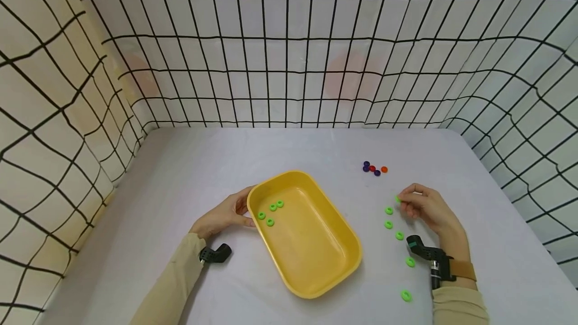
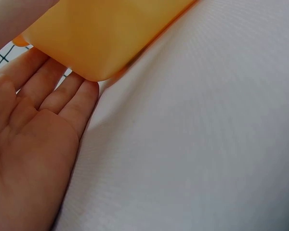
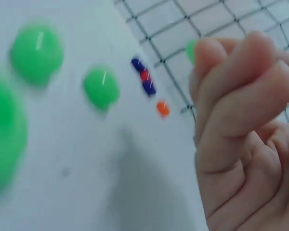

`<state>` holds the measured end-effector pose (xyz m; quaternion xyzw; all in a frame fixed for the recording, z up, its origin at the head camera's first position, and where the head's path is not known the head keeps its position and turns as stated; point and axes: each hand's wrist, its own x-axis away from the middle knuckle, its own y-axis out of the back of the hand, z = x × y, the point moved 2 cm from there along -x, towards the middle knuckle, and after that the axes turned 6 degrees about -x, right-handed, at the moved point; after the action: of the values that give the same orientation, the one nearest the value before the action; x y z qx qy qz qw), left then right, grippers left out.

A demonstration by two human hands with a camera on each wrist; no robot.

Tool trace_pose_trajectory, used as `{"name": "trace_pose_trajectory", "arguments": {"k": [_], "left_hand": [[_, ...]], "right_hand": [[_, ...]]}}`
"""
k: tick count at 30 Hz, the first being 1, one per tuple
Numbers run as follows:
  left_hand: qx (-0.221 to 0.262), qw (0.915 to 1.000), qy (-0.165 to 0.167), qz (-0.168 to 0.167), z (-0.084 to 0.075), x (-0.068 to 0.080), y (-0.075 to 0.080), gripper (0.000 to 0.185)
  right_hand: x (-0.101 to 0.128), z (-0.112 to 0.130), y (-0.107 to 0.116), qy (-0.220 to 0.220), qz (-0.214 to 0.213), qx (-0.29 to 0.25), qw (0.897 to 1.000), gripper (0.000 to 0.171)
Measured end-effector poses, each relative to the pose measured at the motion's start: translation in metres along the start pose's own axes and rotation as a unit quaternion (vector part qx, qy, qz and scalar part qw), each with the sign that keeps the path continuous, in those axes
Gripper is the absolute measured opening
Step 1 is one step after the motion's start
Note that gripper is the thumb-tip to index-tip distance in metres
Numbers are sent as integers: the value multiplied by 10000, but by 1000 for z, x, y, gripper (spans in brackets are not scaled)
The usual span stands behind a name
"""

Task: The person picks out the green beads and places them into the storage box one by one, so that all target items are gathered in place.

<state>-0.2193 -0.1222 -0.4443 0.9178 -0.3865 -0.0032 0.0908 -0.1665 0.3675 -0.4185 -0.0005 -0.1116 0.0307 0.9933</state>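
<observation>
A yellow tray stands at an angle in the middle of the table, with several green rings at its far left end. My left hand holds that end, thumb on the near side and fingers on the far side; in the left wrist view the fingers reach against the tray's outer wall. To the right of the tray, my right hand pinches a small green ring between thumb and fingertips, above the table. The fingers cover most of that ring.
Several more green rings lie in a loose line between the tray and my right forearm. Farther back sit several dark purple pieces, a red piece and an orange piece. Black netting surrounds the table's back and sides.
</observation>
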Motion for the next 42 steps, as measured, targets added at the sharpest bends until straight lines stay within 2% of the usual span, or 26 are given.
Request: {"name": "trace_pose_trajectory", "arguments": {"k": [3,7,11,13,17,20,23,26,28,30,34,37,39,42], "left_hand": [[-23,10000,-9,-3,-1,1,0,89],[0,10000,-65,66,-1,-1,-2,89],[26,9999,-40,113,-1,-2,-4,89],[38,9999,-50,122,-1,-2,-4,89],[91,9999,-76,116,-2,-1,-4,89],[99,9999,-36,90,-3,-1,-3,89],[55,9999,1,94,-3,1,-3,88],[-11,10000,-28,95,-4,2,-1,87],[-41,10000,-47,72,-4,3,1,87],[-43,10000,-64,58,-4,3,2,87],[-4,10000,-45,62,-4,2,3,89],[54,9999,-54,82,-3,2,2,91],[82,9999,-15,70,-2,1,2,90],[128,9999,-19,93,-1,1,1,90]], "right_hand": [[-1,12,-11,274,27,-358,9990,11],[2,31,-28,544,153,-391,9976,10],[1,56,-51,784,364,-35,9963,10],[-4,71,-66,914,518,308,9940,11],[-19,101,-102,1020,898,898,9866,15],[-30,118,-135,1027,1236,1082,9810,16],[-38,128,-170,1002,1598,1226,9744,15],[-45,128,-205,805,1917,1616,9647,13],[-51,124,-226,574,2116,2113,9525,11],[-57,116,-244,361,2356,2788,9303,8],[-67,100,-268,-22,2794,4111,8677,8],[-73,89,-279,-229,2985,4771,8263,10],[-77,82,-283,-371,3031,5057,8069,11],[-76,74,-285,-401,3156,5287,7869,10]]}}
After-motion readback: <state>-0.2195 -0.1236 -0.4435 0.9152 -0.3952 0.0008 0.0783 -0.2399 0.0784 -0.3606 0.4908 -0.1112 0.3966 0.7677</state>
